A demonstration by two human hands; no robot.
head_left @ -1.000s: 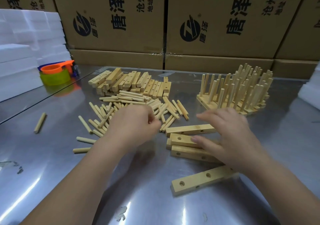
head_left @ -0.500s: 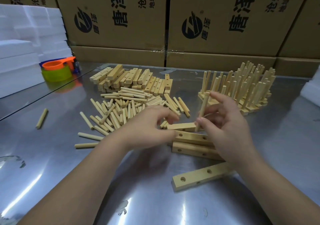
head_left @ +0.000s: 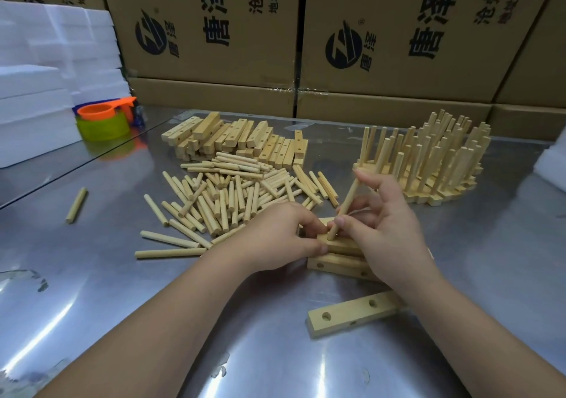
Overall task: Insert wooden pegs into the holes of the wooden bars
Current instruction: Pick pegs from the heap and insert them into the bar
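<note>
My right hand (head_left: 389, 226) pinches a wooden peg (head_left: 346, 206) that stands tilted, its lower end in a hole of the top wooden bar (head_left: 340, 244). My left hand (head_left: 278, 235) grips that bar's left end between thumb and fingers. The bar lies on a second bar (head_left: 337, 264), and a third bar (head_left: 352, 313) with open holes lies nearer me. A heap of loose pegs (head_left: 232, 195) is spread behind my left hand. Plain bars (head_left: 239, 140) are piled at the back.
A cluster of bars with upright pegs (head_left: 435, 159) stands at the back right. One stray peg (head_left: 76, 204) lies far left. An orange and green tape roll (head_left: 102, 120) and white foam blocks (head_left: 36, 97) are at the left, cardboard boxes (head_left: 214, 30) behind.
My right hand picked up a peg and moved it left and down until its end met the top bar's hole. My left hand shifted right from the peg heap onto the bar's end.
</note>
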